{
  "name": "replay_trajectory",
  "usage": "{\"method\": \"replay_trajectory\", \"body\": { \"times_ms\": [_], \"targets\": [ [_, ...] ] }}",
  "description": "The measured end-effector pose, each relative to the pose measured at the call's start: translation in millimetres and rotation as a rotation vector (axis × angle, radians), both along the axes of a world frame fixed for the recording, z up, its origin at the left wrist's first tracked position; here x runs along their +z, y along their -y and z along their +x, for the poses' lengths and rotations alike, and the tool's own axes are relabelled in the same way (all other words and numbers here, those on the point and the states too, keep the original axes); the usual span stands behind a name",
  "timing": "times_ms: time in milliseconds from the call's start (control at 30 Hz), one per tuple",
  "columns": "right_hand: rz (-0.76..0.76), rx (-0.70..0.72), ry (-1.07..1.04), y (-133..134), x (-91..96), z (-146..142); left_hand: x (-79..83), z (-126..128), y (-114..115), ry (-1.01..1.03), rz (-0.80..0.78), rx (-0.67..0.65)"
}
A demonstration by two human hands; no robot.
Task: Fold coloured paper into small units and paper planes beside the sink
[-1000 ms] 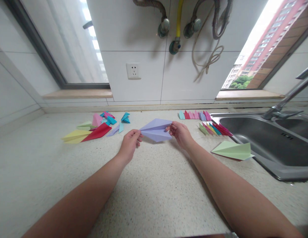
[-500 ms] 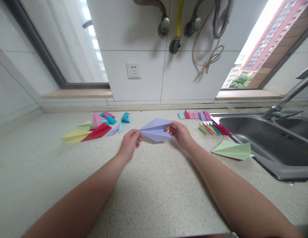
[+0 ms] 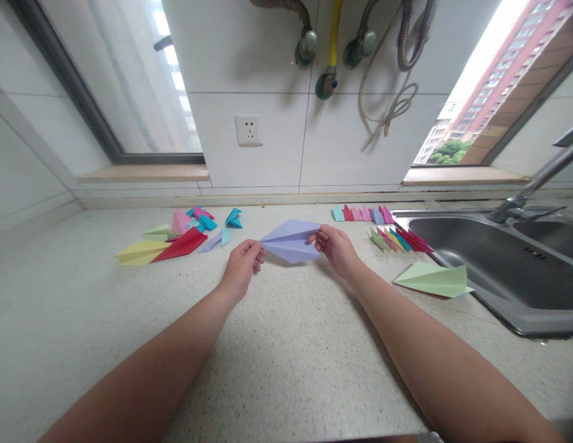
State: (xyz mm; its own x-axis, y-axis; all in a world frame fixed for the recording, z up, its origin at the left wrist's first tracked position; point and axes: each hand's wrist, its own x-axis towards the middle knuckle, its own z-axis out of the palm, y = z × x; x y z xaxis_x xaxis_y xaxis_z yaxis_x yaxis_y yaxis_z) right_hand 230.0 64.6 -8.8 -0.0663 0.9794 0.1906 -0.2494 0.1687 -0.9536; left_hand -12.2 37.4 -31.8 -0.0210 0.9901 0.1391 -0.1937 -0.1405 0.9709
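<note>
A lavender paper airplane (image 3: pixel 288 232) is held level between my two hands, just over the speckled countertop (image 3: pixel 277 344). My left hand (image 3: pixel 242 264) pinches its pointed nose on the left. At the wide tail end, my right hand (image 3: pixel 336 249) grips the paper with thumb and fingers; some fingertips are hidden behind it. Left of my left hand lie a yellow paper airplane (image 3: pixel 141 252) and a red one (image 3: pixel 184 245). Beyond my right hand a light green paper airplane (image 3: pixel 431 279) lies on top of others, its nose pointing left.
Small folded paper pieces (image 3: pixel 200 220) lie loosely at the back left. Two rows of coloured folded pieces, the rear row (image 3: pixel 362 213) and the front row (image 3: pixel 400 240), stand near the steel sink (image 3: pixel 512 323). A faucet (image 3: pixel 512 206) rises behind the sink. Along the back runs a tiled wall (image 3: pixel 253 169).
Almost nothing differs. Both hands keep their hold on the lavender paper airplane in the same spot, and the view has shifted only very slightly.
</note>
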Motion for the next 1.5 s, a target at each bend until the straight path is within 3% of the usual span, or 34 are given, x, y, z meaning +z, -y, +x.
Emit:
{"method": "replay_trajectory", "body": {
  "times_ms": [1500],
  "targets": [
    [0.035, 0.049, -0.079, -3.0, -4.2, 1.9, -0.9, 1.1, -0.3, -0.022, -0.002, -0.015]
  ]
}}
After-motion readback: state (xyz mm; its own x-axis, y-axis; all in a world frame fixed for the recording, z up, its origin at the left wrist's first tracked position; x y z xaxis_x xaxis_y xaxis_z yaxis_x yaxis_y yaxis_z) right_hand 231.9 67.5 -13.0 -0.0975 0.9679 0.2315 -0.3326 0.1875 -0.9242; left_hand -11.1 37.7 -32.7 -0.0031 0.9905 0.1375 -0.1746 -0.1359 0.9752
